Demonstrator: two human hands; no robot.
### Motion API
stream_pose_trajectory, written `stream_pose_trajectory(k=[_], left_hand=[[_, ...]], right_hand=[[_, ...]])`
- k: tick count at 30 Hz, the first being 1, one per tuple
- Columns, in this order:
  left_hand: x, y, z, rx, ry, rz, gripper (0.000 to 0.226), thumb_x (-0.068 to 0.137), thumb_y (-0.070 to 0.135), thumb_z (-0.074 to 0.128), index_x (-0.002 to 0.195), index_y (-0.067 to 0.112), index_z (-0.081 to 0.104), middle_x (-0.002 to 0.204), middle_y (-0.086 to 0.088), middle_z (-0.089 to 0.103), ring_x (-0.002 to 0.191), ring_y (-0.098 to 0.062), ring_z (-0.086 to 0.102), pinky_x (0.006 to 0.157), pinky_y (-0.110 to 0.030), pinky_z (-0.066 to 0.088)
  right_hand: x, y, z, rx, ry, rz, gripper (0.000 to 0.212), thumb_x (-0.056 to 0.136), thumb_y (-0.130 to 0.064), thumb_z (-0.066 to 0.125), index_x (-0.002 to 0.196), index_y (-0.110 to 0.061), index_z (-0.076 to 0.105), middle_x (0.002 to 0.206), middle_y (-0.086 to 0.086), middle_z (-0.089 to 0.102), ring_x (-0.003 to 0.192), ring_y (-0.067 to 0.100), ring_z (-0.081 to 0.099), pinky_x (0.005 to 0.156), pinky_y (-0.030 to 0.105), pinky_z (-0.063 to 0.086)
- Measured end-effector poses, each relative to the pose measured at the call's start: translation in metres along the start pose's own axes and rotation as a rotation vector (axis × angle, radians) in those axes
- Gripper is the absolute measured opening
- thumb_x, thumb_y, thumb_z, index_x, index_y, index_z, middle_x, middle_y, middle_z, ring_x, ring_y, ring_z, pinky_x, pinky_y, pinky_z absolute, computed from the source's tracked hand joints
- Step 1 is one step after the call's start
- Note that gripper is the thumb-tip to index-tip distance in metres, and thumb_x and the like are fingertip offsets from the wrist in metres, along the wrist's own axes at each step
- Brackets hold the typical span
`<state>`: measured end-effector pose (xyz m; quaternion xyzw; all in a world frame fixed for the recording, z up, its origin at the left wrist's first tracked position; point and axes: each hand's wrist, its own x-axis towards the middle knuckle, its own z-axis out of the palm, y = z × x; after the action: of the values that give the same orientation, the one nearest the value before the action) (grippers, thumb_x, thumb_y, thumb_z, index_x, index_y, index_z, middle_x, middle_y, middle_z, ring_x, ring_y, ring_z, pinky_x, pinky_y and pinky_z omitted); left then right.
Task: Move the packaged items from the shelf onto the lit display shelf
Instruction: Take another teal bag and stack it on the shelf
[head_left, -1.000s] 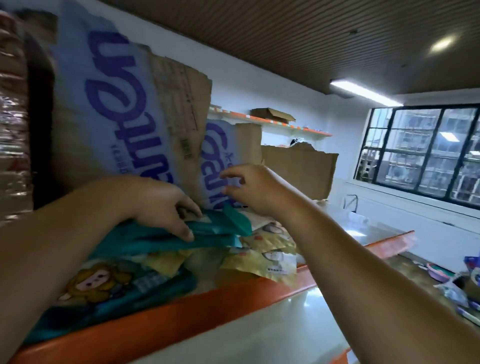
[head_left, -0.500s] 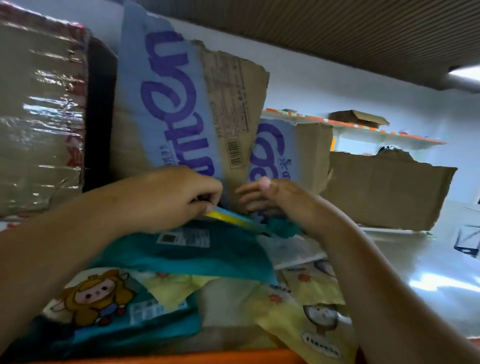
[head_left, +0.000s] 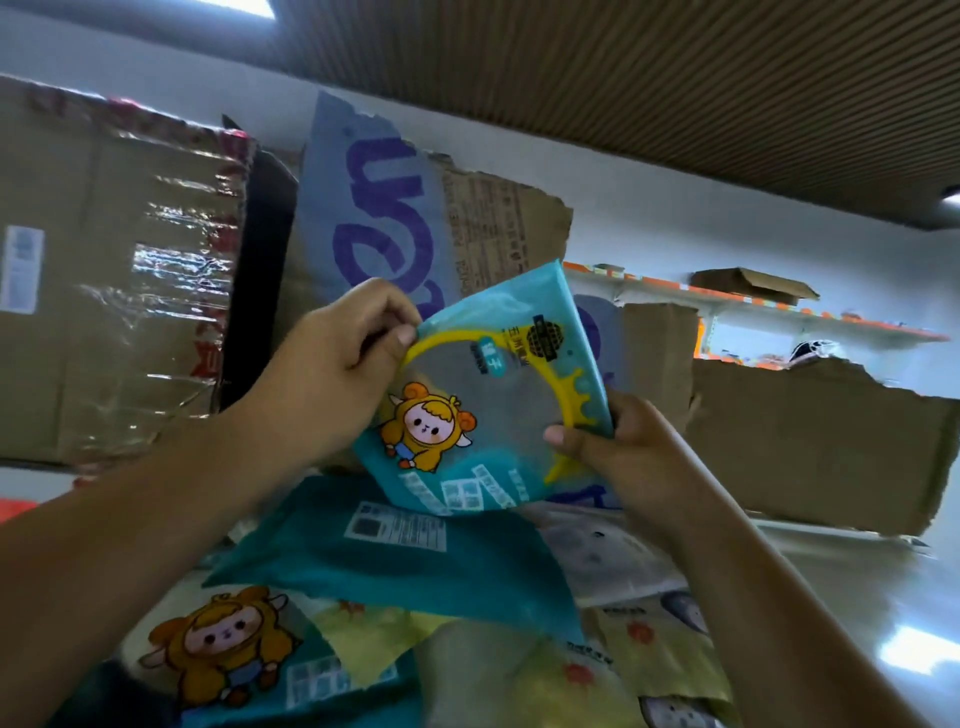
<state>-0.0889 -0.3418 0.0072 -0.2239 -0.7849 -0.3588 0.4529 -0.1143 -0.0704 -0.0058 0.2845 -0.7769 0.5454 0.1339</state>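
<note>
Above the shelf (head_left: 857, 597), the left hand (head_left: 322, 374) and right hand (head_left: 623, 457) pinch opposite edges of one teal packet (head_left: 488, 415); lifting it level should clear the pile (head_left: 415, 571).

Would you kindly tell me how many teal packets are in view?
3: the held packet between left hand and right hand; a face-down packet mid-pile; a cartoon-up packet lower left. Others may hide beneath.

The held packet (head_left: 493, 415) is turquoise with a yellow ring and an orange-hooded cartoon figure. The teal packet (head_left: 441, 577) below bears a white label; the yellow packets (head_left: 660, 660) are pale with orange spots.
</note>
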Motion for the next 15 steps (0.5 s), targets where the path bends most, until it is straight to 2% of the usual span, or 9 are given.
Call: stream_pose_trajectory(k=[2,4,5,7,9,11,13,15], left_hand=[[-0.002,-0.002,0.0,0.038,-0.027,0.038,0.013,0.101,0.029,0.053,0.112,0.035,0.057,0.103,0.017,0.066,0.097,-0.003,0.062,0.081,-0.029,0.053],[-0.003,-0.001,-0.001,0.15,-0.091,0.097,0.028,0.099,0.041,0.055,0.127,0.038,0.055,0.123,0.02,0.06,0.11,0.0,0.055,0.092,-0.03,0.05],[-0.003,0.0,-0.002,0.213,-0.145,0.121,0.039,0.097,0.05,0.056,0.134,0.04,0.052,0.133,0.021,0.055,0.117,0.002,0.049,0.098,-0.03,0.047],[-0.005,0.003,-0.005,0.368,-0.291,0.19,0.068,0.086,0.077,0.051,0.147,0.05,0.037,0.152,0.02,0.039,0.137,0.001,0.032,0.114,-0.034,0.033],[-0.006,0.005,-0.006,0.492,-0.443,0.247,0.094,0.067,0.099,0.034,0.151,0.06,0.014,0.164,0.023,0.012,0.15,-0.002,0.002,0.12,-0.04,0.009],[-0.007,0.007,-0.005,0.519,-0.546,0.3,0.108,0.056,0.106,0.031,0.15,0.063,0.004,0.165,0.027,-0.006,0.152,-0.007,-0.018,0.118,-0.044,-0.005],[-0.009,0.011,-0.003,0.51,-0.624,0.352,0.117,0.051,0.105,0.044,0.151,0.062,0.001,0.163,0.031,-0.012,0.152,-0.009,-0.024,0.118,-0.05,-0.008],[-0.01,0.014,-0.001,0.528,-0.688,0.38,0.118,0.053,0.1,0.053,0.15,0.065,-0.004,0.161,0.034,-0.014,0.152,-0.008,-0.023,0.121,-0.054,-0.006]], right_hand=[[0.003,0.001,-0.004,0.056,0.079,0.012,0.02,0.087,-0.011,0.073,0.103,-0.001,0.065,0.095,0.019,0.072,0.093,0.035,0.07,0.084,0.051,0.058],[0.003,0.002,-0.006,0.199,0.116,0.045,0.026,0.085,-0.01,0.073,0.11,-0.01,0.066,0.104,0.016,0.073,0.098,0.038,0.07,0.08,0.06,0.058],[0.003,0.001,-0.006,0.268,0.131,0.065,0.031,0.084,-0.009,0.073,0.114,-0.011,0.065,0.105,0.015,0.074,0.099,0.038,0.071,0.078,0.06,0.058],[0.001,0.0,-0.006,0.362,0.167,0.081,0.039,0.081,-0.009,0.071,0.119,-0.011,0.062,0.104,0.012,0.074,0.094,0.033,0.072,0.073,0.05,0.06],[0.0,-0.001,-0.006,0.436,0.211,0.097,0.032,0.086,-0.006,0.067,0.117,-0.013,0.062,0.098,0.007,0.075,0.085,0.022,0.074,0.064,0.039,0.06],[-0.002,-0.001,-0.008,0.485,0.25,0.139,0.025,0.093,-0.002,0.06,0.116,-0.013,0.062,0.091,0.004,0.075,0.077,0.018,0.073,0.058,0.033,0.058],[-0.005,-0.004,-0.01,0.512,0.258,0.184,0.025,0.096,-0.003,0.057,0.119,-0.013,0.061,0.095,0.006,0.074,0.076,0.02,0.073,0.056,0.034,0.058],[-0.007,-0.006,-0.012,0.541,0.257,0.25,0.025,0.098,-0.005,0.057,0.121,-0.014,0.062,0.103,0.013,0.072,0.078,0.026,0.073,0.057,0.036,0.059]])
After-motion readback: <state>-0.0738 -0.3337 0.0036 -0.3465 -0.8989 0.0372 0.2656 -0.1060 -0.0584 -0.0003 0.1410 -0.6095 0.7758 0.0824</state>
